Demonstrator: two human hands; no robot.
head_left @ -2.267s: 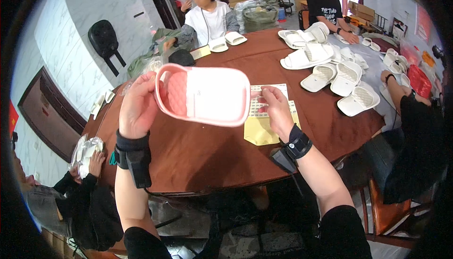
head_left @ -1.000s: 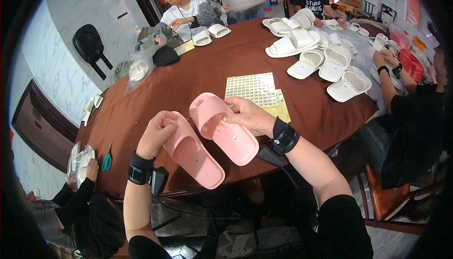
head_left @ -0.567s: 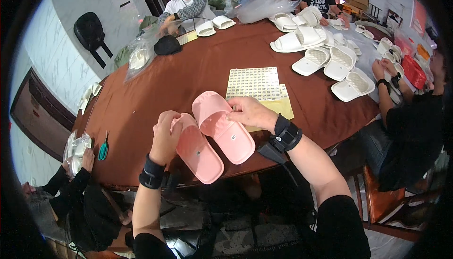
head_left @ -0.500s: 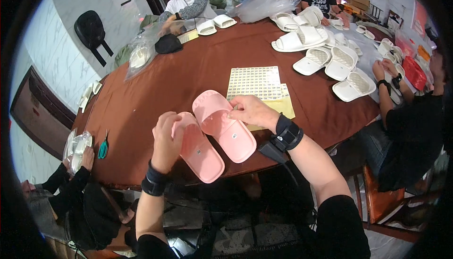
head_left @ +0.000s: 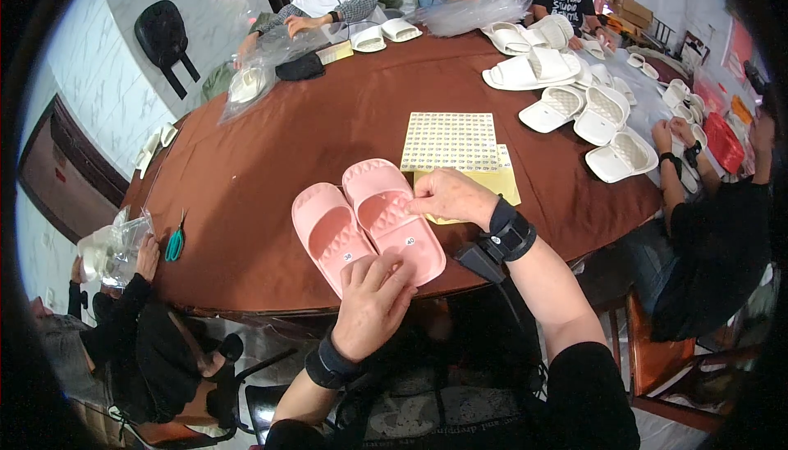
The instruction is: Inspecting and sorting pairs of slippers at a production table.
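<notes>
Two pink slippers [head_left: 318, 210] sit by the near edge, brown cloth [head_left: 328, 114] stretching beyond. Your left hand [head_left: 369, 310], fingers loose, is over their heels; your right hand [head_left: 460, 197] touches one slipper, grip unclear. One scissors [head_left: 175, 245] lies left.

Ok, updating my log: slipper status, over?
Right grip at right pink slipper; left grip over both heel ends. Left pink slipper alongside. Right grip partly hides yellow sheet.

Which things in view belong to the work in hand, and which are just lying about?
Likely part of the work:
pink slides, touched by left hand and right hand
sheet of small stickers
yellow sheet partly under it

Apparently just lying about:
teal-handled scissors
pile of white slides
</notes>
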